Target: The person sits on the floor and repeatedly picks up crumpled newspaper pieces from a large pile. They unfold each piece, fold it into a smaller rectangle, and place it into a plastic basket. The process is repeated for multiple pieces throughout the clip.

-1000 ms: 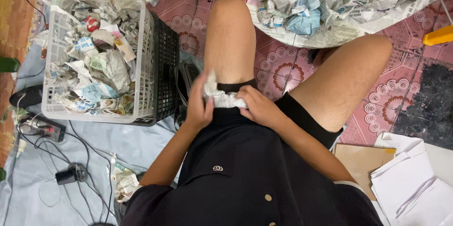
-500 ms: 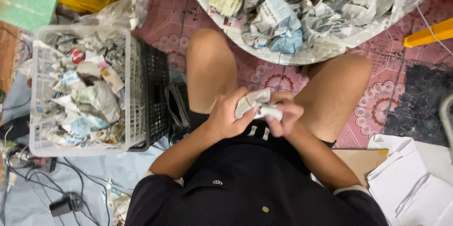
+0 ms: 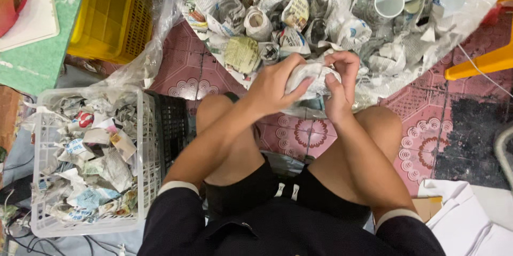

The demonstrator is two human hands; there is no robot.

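Fingers [image 3: 299, 86] clutch a paper bundle [image 3: 312, 77] above cups [image 3: 389, 2], beside a basket [image 3: 40, 224].

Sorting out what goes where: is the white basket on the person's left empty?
No, the white basket is filled with crumpled newspaper scraps piled nearly to its rim.

A crumpled newspaper-wrapped bundle [image 3: 312, 77], whitish-grey, gripped between both hands above the knees.

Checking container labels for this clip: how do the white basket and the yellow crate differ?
The white basket sits low at the person's left, packed with crumpled newspaper wads; the yellow crate stands farther off by the green surface, and its contents cannot be seen. The basket shows whole, the crate is cut by the frame edge. Both are perforated plastic.
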